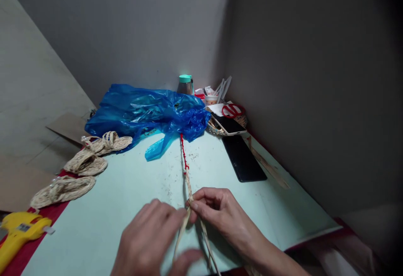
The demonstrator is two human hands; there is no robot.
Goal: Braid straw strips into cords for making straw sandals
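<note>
A pale straw braid (pixel 189 185) runs toward me over the table, its far end tied to a red cord (pixel 183 152) that reaches back to the blue bag. My right hand (pixel 220 213) pinches the braid between thumb and fingers. Below that pinch, loose straw strands (pixel 206 242) split apart and hang toward the near edge. Beside it, my left hand (pixel 151 236) has its index fingertip against the left strand, while its thumb is spread away and blurred. I see nothing gripped in the left hand, though its palm is hidden.
A crumpled blue plastic bag (pixel 141 110) lies at the back. Woven straw sandals (pixel 85 162) line the left edge, near a yellow glue gun (pixel 22 230). On the right are a black phone (pixel 244 158), red-handled scissors (pixel 233 110) and a basket (pixel 217 130). A teal-lidded bottle (pixel 185 85) stands behind.
</note>
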